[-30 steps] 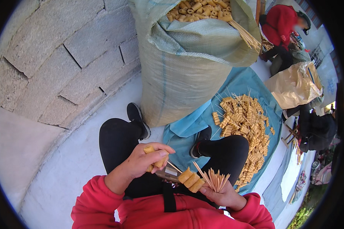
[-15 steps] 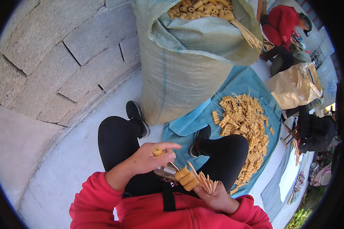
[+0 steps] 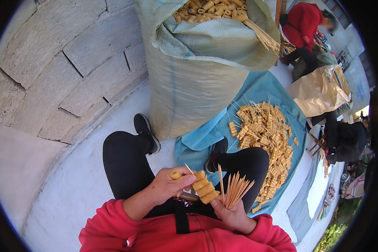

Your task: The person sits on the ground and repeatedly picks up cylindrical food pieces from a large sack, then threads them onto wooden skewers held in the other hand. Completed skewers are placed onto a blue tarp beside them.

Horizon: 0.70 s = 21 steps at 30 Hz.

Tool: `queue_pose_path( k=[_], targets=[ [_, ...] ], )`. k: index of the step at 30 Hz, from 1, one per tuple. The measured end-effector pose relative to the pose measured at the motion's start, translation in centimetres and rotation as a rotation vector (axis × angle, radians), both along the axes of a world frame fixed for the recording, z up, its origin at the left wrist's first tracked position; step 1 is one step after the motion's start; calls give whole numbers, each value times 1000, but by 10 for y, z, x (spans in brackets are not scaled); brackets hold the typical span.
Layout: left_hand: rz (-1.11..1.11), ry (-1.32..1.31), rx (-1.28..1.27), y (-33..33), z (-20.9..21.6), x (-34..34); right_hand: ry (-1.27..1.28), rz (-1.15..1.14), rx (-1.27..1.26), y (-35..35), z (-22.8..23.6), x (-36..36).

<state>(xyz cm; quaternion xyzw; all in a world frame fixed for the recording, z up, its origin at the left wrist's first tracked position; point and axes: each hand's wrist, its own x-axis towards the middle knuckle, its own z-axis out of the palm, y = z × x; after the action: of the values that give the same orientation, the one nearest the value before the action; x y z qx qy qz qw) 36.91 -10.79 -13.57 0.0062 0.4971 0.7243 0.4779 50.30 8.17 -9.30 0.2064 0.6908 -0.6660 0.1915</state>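
My right hand (image 3: 233, 215) is closed around a fanned bundle of thin wooden skewers (image 3: 238, 189) and one skewer threaded with several tan, tube-shaped rolls (image 3: 205, 190). Its pointed tip sticks out past the top roll, up and to the left. My left hand (image 3: 168, 185) is closed, with a loose roll (image 3: 175, 174) tucked at the base of its index finger. The left thumb reaches to the topmost roll on the skewer, and the other left fingers are partly hidden behind it. Both hands are over my lap.
A tall woven sack (image 3: 193, 92) full of rolls, with skewers (image 3: 262, 35) at its mouth, stands ahead. Right of it, a heap of skewered rolls (image 3: 269, 143) covers a blue sheet (image 3: 290, 101). A block wall (image 3: 71, 63) rises left. Another person (image 3: 300, 25) bends at far right near a brown bag (image 3: 321, 90).
My left hand has come down to the skewer, its pointing index finger now curled in. One more roll shows on the skewer. The skewer bundle is spread wider and more upright.
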Motion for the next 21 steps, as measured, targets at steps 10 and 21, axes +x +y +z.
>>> queue_pose_path(
  k=[10, 21],
  targets=[
    [-303, 219, -226, -19, 20, -31, 239, 446, 156, 26, 30, -13],
    [-507, 488, -248, -18, 4, -33, 179, 467, 195, 19, 35, -17]
  ],
)
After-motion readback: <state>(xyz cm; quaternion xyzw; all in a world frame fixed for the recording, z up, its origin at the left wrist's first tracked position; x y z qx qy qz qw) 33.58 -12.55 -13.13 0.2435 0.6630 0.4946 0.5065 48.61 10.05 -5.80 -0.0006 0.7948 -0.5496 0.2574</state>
